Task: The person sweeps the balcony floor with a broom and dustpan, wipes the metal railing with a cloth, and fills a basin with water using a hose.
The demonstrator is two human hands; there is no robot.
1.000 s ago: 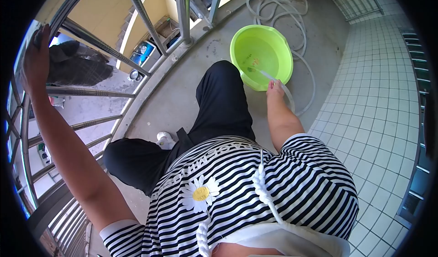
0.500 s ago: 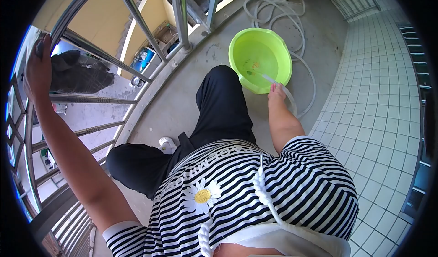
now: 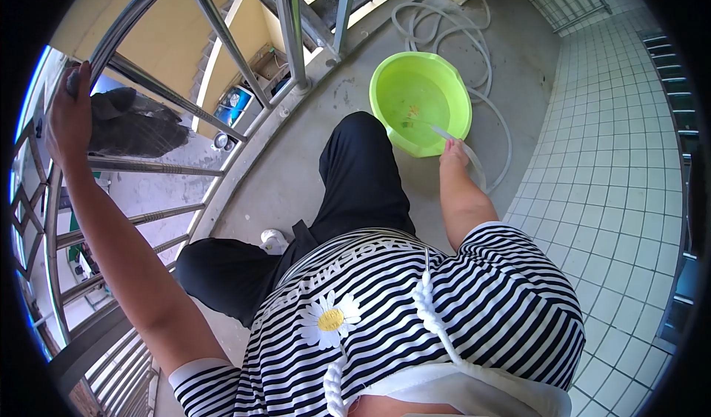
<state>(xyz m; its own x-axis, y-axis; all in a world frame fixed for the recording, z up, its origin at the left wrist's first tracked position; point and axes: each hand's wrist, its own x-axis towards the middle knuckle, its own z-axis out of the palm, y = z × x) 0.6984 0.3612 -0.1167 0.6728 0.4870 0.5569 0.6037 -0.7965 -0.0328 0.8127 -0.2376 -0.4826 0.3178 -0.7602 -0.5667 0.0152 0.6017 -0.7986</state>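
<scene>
My left hand is at the railing on the far left, its fingers wrapped round a dark grey cloth that hangs beside the metal bars. My right hand grips a clear hose near its end, at the near rim of a lime-green basin. The hose tip points into the basin, which holds water and a small patch of orange and green at the bottom.
The metal railing curves along the left side. Loops of hose lie on the grey floor behind and beside the basin. A white tiled wall rises on the right. My bent knee in black trousers is near the basin.
My left hand and the cloth have shifted slightly right and down in the view. The basin appears a little lower. My right hand still holds the hose.
</scene>
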